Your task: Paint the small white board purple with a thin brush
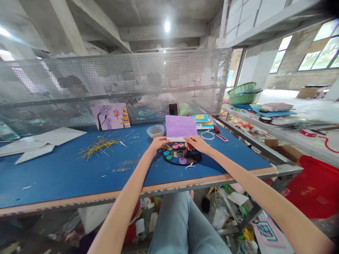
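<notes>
A sheet painted purple (181, 126), with a white strip along its near edge, stands tilted in front of me. My left hand (159, 143) grips its lower left corner. My right hand (195, 144) is closed around a thin paintbrush (184, 152) whose tip points down at the purple paint. Below both hands lies a black oval palette (169, 161) with round wells of several colours. A clear plastic bowl (155, 131) stands just behind my left hand.
A picture of a tree and figure (109, 116) leans on the perforated metal screen (148, 74). Yellow twigs (99, 146) and white boards (57, 137) lie to the left. A pink cutter (221, 138), a tape ring (207, 135) and a phone (173, 109) are at the back right.
</notes>
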`<state>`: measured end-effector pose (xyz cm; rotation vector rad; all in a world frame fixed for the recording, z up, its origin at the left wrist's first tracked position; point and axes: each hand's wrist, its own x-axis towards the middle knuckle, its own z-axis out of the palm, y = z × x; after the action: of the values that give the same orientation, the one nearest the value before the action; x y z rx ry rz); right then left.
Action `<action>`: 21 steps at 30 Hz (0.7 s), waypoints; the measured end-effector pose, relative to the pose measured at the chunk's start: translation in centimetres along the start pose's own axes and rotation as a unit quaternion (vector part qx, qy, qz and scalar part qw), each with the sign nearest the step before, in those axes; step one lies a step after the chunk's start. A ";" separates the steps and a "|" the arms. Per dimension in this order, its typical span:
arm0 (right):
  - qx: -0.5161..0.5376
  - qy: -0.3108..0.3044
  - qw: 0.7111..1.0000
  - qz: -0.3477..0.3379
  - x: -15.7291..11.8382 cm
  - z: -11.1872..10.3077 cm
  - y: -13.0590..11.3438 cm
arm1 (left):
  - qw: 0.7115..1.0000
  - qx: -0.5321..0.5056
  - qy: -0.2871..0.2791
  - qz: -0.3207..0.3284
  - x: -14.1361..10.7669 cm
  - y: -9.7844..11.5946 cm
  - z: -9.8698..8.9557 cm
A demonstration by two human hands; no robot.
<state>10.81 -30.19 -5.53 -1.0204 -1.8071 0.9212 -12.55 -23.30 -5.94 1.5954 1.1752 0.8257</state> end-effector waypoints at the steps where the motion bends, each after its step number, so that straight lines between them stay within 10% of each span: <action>1: -0.001 -0.004 1.000 0.000 0.0 0.0 0.0 | 1.000 0.000 -0.001 0.000 0.0 0.0 0.0; 21: 0.001 -0.005 1.000 -0.003 -0.1 0.1 -0.4 | 1.000 -0.004 0.000 -0.006 -0.2 0.4 0.1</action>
<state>10.63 -30.44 -5.23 -1.0113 -1.8157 0.9257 -12.44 -23.58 -5.61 1.5803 1.1794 0.8215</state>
